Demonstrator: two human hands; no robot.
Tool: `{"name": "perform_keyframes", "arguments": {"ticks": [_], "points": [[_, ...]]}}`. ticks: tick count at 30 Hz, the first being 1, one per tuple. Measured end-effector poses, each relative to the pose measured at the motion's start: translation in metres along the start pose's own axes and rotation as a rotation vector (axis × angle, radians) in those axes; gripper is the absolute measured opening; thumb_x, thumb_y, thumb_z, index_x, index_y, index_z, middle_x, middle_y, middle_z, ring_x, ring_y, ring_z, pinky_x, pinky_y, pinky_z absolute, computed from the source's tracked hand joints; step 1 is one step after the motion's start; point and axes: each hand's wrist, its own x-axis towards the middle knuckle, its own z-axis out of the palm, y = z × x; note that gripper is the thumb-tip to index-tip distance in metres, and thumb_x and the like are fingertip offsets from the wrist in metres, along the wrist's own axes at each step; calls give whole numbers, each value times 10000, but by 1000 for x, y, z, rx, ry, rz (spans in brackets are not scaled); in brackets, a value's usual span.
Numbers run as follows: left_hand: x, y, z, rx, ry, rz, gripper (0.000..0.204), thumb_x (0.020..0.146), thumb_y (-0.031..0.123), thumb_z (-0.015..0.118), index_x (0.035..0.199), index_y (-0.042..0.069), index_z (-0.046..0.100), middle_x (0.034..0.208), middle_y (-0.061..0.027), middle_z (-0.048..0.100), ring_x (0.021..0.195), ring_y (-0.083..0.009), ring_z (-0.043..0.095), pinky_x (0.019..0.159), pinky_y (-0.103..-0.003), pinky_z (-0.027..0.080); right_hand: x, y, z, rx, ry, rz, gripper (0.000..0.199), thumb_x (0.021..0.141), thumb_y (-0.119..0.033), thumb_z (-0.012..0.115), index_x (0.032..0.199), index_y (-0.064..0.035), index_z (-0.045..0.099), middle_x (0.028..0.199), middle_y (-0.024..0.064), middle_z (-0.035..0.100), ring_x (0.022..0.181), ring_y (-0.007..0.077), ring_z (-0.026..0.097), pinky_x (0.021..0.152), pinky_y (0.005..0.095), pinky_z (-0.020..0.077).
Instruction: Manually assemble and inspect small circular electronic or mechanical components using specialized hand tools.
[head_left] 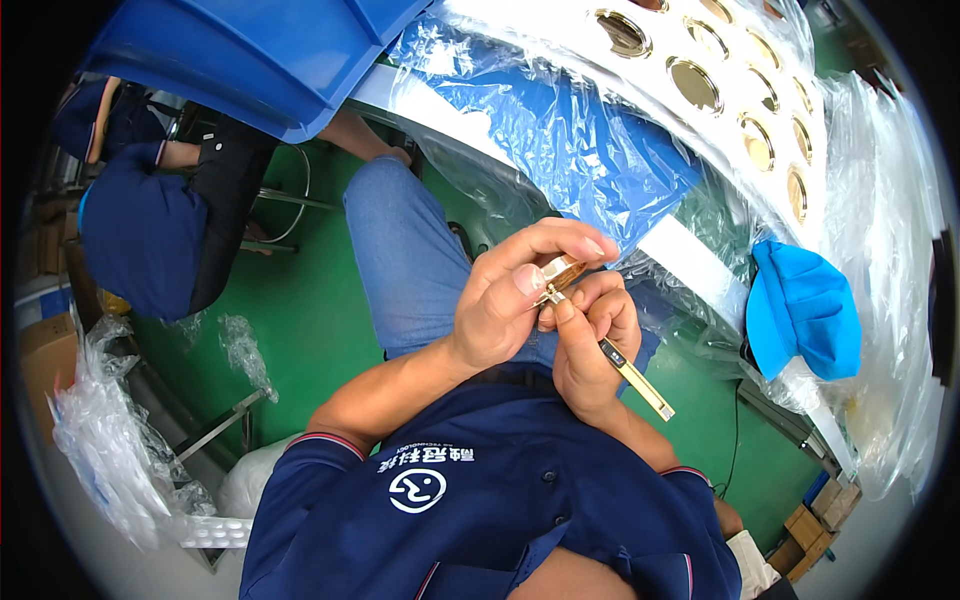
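The left hand (500,300) pinched a small round gold-coloured piece (560,272) between thumb and fingertips, close to the chest and above the lap, while the right hand (590,345) gripped a slim gold-and-black tool (630,375) like a pen, its tip touching the piece's lower edge. Doing this step well seemed to call for a firm pinch on the rim and short, light strokes, with both hands braced together so the tip would not slip across the polished face. Beyond the hands, a white tray (650,45) of matching gold discs lay under clear plastic wrap (890,250) on the bench, a blue cloth (805,310) hung beside it, and another person (150,230) in dark blue sat to the left.
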Motion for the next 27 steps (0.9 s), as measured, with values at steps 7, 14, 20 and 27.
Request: {"name": "perform_keyframes", "arguments": {"ticks": [7, 14, 20, 27], "points": [[-1, 2, -8, -38, -30, -38, 548, 910, 494, 358, 1137, 8, 470, 1162, -206, 486, 1096, -287, 501, 937, -403, 399, 4, -5, -2, 34, 49, -16, 277, 808, 115, 522, 720, -72, 337, 911, 78, 439, 729, 134, 573, 606, 267, 518], [4, 18, 4, -3, 57, -160, 592, 898, 431, 393, 1230, -59, 407, 1239, -231, 462, 1164, -292, 463, 971, -390, 374, 2, -8, 1, -12, 5, -41, 272, 803, 115, 529, 749, -72, 339, 909, 78, 436, 756, 129, 560, 651, 268, 498], [1, 12, 4, -64, 41, -144, 530, 882, 398, 377, 1150, -50, 465, 1170, -229, 501, 1092, -279, 501, 954, -398, 375, 1, -8, 0, -120, -1, -50, 267, 800, 127, 519, 758, -68, 342, 904, 72, 429, 745, 113, 540, 684, 251, 473], [1, 7, 6, 40, 13, -41, 441, 903, 353, 367, 1072, -31, 505, 1079, -213, 522, 1016, -267, 522, 906, -385, 396, 0, -6, 1, -244, -54, -137, 258, 800, 120, 521, 753, -63, 347, 891, 68, 429, 733, 107, 521, 683, 240, 459]]}}
